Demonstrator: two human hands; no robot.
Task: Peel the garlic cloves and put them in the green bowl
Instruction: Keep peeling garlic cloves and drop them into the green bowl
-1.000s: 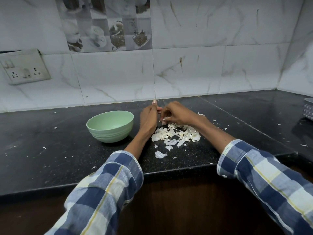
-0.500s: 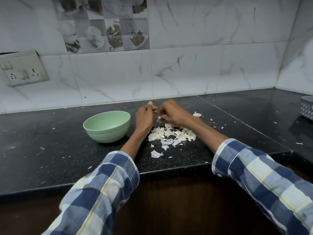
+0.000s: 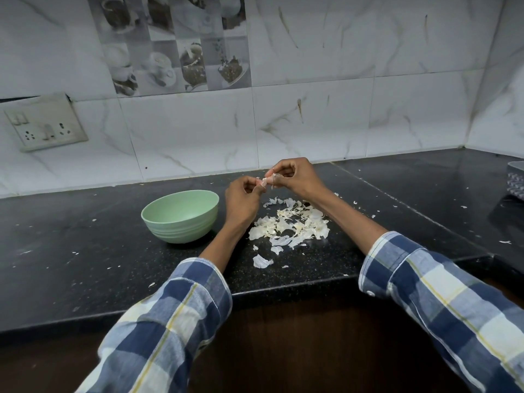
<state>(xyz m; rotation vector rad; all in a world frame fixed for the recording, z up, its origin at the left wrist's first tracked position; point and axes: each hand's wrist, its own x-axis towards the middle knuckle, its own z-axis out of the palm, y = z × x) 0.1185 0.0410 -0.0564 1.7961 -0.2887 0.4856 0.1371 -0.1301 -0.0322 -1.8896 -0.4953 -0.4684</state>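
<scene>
A pale green bowl (image 3: 181, 215) stands on the black counter, left of my hands; its inside is hidden from this angle. My left hand (image 3: 242, 201) and my right hand (image 3: 295, 177) meet above the counter, both pinching one small garlic clove (image 3: 268, 180) with loose white skin hanging from it. Under my hands lies a heap of white garlic peels (image 3: 290, 225).
Loose peel flakes (image 3: 262, 261) lie scattered toward the counter's front edge (image 3: 283, 289). A patterned container (image 3: 514, 180) sits at the far right. A tiled wall with a socket plate (image 3: 45, 123) runs behind.
Both hands have lifted a little off the peel heap, and the clove with its loose skin now shows between the fingertips.
</scene>
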